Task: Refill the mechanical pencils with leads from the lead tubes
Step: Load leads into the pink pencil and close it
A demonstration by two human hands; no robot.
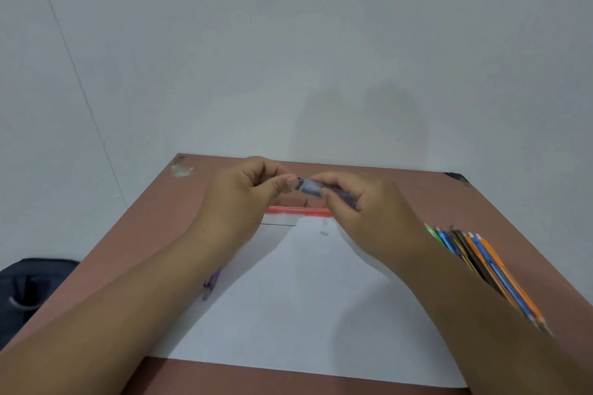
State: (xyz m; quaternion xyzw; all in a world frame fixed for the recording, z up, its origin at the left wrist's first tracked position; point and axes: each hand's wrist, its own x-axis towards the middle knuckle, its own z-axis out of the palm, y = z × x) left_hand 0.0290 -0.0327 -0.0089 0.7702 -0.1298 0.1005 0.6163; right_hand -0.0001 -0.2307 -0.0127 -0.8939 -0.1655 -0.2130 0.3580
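Above the far half of the table, my right hand [362, 202] grips a small clear lead tube [310, 188] lying sideways. My left hand [247, 189] pinches the tube's dark left end between thumb and forefinger. A row of several mechanical pencils [478, 260] in green, blue, black and orange lies on the table to the right, partly hidden by my right forearm. One purple mechanical pencil [212, 282] peeks out beside my left forearm. A tiny white piece [324, 232] lies on the white sheet [298, 305] under my hands.
The brown table [154, 221] stands against a white wall. A clear bag with a red zip strip [298, 210] lies beyond the sheet, below my hands. A dark bag [29, 285] sits on the floor at the left.
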